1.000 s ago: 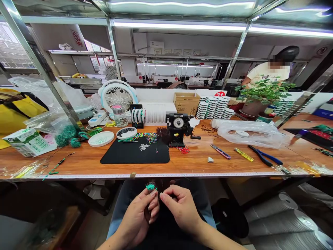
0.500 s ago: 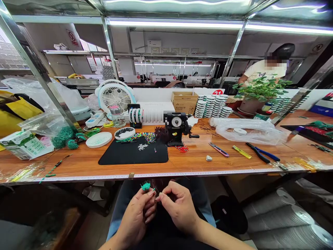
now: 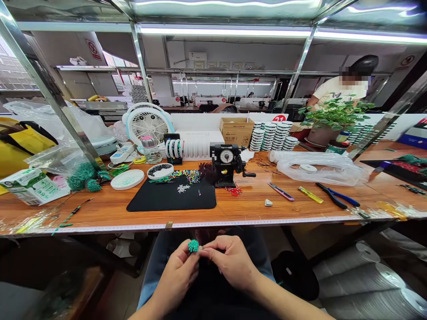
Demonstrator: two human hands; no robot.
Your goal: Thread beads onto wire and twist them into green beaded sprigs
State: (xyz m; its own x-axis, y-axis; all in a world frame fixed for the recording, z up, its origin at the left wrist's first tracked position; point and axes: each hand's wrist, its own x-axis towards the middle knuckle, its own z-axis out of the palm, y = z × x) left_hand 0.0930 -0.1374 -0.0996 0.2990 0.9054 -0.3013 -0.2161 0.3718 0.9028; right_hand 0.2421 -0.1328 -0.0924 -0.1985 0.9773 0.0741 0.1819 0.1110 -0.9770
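Observation:
Over my lap and below the table's front edge, my left hand [image 3: 180, 271] pinches a small round green bead cluster [image 3: 193, 246] between thumb and fingers. My right hand [image 3: 231, 260] is closed in a pinch, its thumb and index fingertips up against the left fingertips, just right of the cluster. Whatever lies between the right fingertips is too small to make out. On the table ahead is a black mat [image 3: 173, 199] with multicoloured beads [image 3: 188, 176] and a pile of small pale pieces [image 3: 183, 188].
A black hand-cranked machine [image 3: 227, 165] stands behind the mat. To its right lie a pink-handled cutter [image 3: 282, 192], a yellow tool [image 3: 310, 194] and blue-handled pliers [image 3: 338, 195]. A white dish [image 3: 127, 179] is at left. Grey spools [image 3: 363, 284] stand beneath. A person stands far right.
My right hand has moved left, closing the small gap to the left fingertips. The bead cluster has shifted slightly right and turned, so its rounded top faces me.

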